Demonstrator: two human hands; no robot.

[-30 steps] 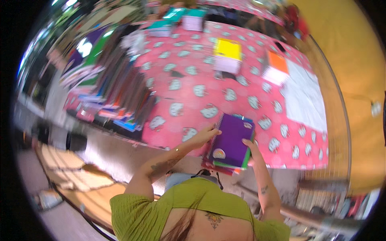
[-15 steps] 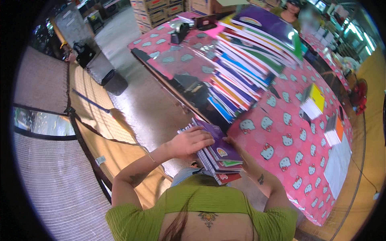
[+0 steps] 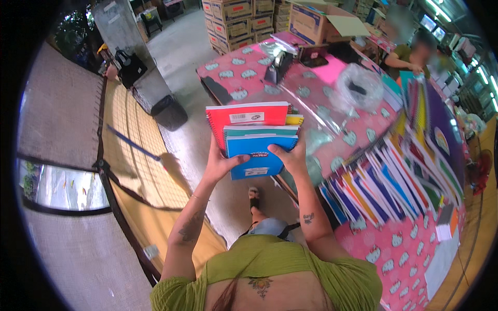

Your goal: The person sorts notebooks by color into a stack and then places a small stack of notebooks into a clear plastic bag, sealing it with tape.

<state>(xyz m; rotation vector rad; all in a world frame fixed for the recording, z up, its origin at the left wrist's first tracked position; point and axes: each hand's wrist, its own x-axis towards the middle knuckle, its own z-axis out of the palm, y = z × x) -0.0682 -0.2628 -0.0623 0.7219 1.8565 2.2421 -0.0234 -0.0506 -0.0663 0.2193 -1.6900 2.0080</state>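
Stack of spiral-bound notebooks, red, teal and blue (image 3: 255,136), grasped by left hand (image 3: 220,161) and right hand (image 3: 291,158), fingers clenched on its lower edge, beside the pink patterned surface (image 3: 332,103).

A long table (image 3: 332,78) with a pink patterned cover serves as landmark. Fanned rows of spiral notebooks (image 3: 394,176) lie along its near end. A clear plastic bag (image 3: 359,85) sits mid-table. Stacked cardboard boxes (image 3: 241,15) stand beyond its far end, with an open carton (image 3: 319,23) beside them.
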